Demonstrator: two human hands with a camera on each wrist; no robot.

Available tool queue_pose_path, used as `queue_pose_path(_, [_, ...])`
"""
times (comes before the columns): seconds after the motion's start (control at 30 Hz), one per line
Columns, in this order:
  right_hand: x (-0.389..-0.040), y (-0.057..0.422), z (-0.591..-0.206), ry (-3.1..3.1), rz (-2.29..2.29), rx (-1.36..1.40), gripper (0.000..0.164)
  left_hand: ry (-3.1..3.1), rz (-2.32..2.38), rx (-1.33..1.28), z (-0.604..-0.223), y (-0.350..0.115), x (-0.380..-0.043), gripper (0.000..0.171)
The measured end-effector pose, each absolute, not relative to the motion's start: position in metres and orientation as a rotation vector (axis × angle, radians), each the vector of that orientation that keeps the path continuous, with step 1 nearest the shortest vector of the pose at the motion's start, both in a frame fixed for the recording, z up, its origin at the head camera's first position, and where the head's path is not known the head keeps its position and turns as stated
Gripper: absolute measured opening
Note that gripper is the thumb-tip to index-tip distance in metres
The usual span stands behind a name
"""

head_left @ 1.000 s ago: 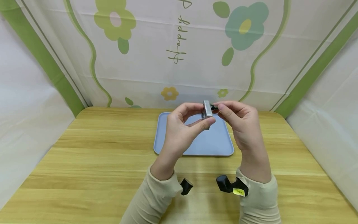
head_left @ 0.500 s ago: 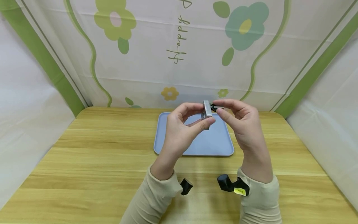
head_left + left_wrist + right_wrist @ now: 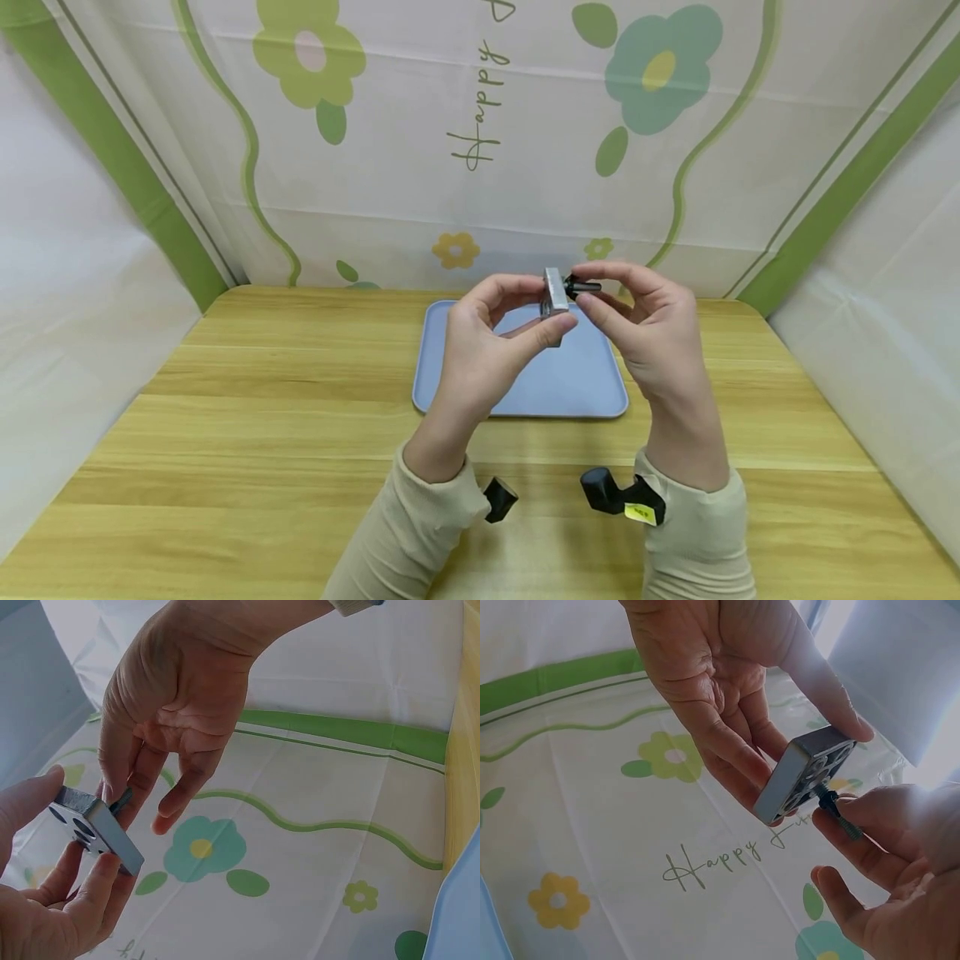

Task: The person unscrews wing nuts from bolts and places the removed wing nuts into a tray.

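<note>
Right wrist view: the metal block [image 3: 786,781] is tilted in mid-air, a threaded screw [image 3: 850,827] with a dark collar [image 3: 827,801] standing out from its recessed face; the left hand [image 3: 487,333] grasps the block by opposite edges, apparently to leave that face free; the right hand [image 3: 663,325] has its grip, thumb and forefinger, pinched about the collar, likely for fine control; in the head view, block and screw show over the blue tray [image 3: 555,387], which rests on the wooden counter [image 3: 262,433].
</note>
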State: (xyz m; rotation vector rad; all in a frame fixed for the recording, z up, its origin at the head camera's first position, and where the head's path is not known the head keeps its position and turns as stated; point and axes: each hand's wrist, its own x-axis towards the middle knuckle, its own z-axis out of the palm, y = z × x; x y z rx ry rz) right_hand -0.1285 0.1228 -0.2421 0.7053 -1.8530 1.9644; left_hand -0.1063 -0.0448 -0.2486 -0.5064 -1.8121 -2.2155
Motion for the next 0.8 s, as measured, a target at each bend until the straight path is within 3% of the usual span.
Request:
queue_pose_path(0.37, [-0.129,0.1183,-0.2427,-1.759,1.956,0.752,0.026,-1.797,-2.219,-0.507,-0.2496,-0.0453,-0.1078,0.034])
queue_pose_path(0.57, [-0.1288,0.119,-0.241,-1.685,2.079,0.496,0.01,-1.808,-2.218,-0.497,-0.2496,-0.0458,-0.1082,0.034])
queue_pose_path(0.8, [-0.128,0.1172,-0.2382,-1.763,2.159,0.335,0.016,-1.82,-2.212,-0.497,-0.2494,-0.0448,-0.1075,0.034])
